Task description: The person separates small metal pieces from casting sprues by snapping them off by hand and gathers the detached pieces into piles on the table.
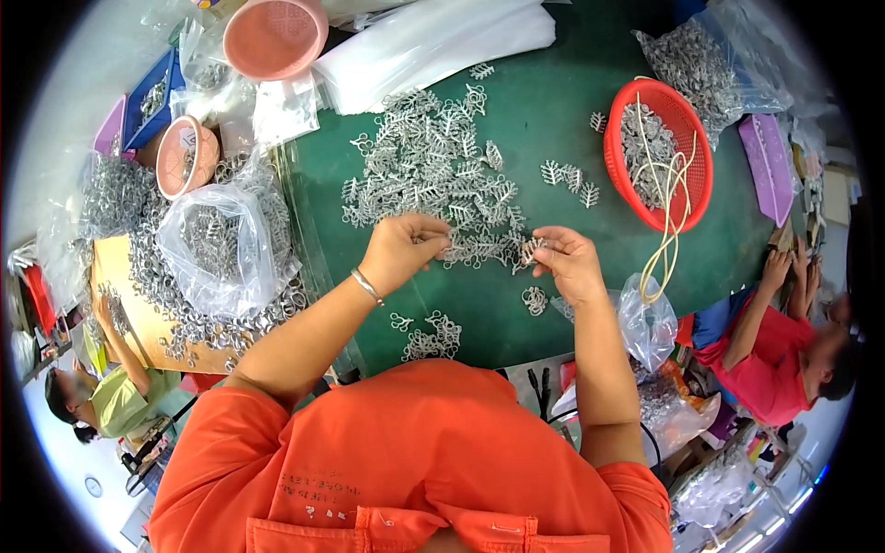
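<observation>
Red basket (703, 170), right: silver metal pieces, cream cord (670, 241) draped over. Clear bag (262, 244), left: similar silver pieces. Blue bin (146, 132), far left: small metal items. Leaf-shaped silver pieces (429, 166): heaped on green table (553, 111), before both hands. Left hand (403, 249): thumb and forefinger drawn together at the heap's near edge; any piece between them, cannot tell. Right hand (566, 263): fingertips pinching a silver piece (531, 251).

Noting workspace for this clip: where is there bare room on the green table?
The green table is mostly bare between metal pile and red basket, beyond the loose pieces. Another: between right hand and basket. Crowded: the pile, and around the clear bag at left.
</observation>
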`<state>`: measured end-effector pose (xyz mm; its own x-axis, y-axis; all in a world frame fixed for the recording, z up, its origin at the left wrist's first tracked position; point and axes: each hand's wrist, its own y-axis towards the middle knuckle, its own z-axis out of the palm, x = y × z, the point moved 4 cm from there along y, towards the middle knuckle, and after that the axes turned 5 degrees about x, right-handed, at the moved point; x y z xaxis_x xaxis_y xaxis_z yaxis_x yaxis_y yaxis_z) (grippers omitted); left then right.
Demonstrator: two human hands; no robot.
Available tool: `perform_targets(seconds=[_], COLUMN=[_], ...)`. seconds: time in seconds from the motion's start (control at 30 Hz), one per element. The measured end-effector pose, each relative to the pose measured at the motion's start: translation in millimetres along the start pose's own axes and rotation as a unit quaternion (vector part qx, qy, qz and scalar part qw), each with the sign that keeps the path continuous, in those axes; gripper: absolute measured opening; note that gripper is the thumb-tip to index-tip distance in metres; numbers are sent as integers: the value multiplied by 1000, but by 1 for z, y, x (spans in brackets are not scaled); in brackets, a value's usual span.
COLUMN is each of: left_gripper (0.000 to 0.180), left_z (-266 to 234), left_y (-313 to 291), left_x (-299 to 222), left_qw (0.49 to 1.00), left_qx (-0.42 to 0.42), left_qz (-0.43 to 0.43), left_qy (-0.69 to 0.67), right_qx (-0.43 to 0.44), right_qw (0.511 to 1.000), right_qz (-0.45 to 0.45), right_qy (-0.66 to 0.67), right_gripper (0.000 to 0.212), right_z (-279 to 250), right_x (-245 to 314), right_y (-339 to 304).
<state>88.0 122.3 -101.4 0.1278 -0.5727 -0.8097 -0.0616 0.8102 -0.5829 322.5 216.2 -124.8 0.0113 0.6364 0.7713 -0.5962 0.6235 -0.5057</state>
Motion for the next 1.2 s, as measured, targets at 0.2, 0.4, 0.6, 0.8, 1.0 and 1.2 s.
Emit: perform_targets(seconds=[0.2,0.4,0.6,0.8,1.0,1.2], left_gripper=[19,17,21,17,27,20], left_z=[20,29,11,-6,-7,4], left_y=[-11,-3,-8,-9,6,39], left_x=[-25,7,6,9,-22,-51], left_qw=[916,997,962,918,901,998], left_qx=[-31,44,118,152,154,45], left_qz=[257,-58,-46,0,16,-13], left_qy=[306,-26,-242,-366,-406,46], right_qx=[-29,-151,-152,-1,23,-169], right_qw=[999,863,861,981,988,888], right_qz=[-25,-221,-176,-90,-65,-176], right_qy=[-27,-428,-452,171,139,-389], right_gripper=[19,15,16,14,24,22], right_z=[33,44,23,4,16,25], right_x=[-1,15,10,8,22,20], right_y=[-7,10,25,13,47,52])
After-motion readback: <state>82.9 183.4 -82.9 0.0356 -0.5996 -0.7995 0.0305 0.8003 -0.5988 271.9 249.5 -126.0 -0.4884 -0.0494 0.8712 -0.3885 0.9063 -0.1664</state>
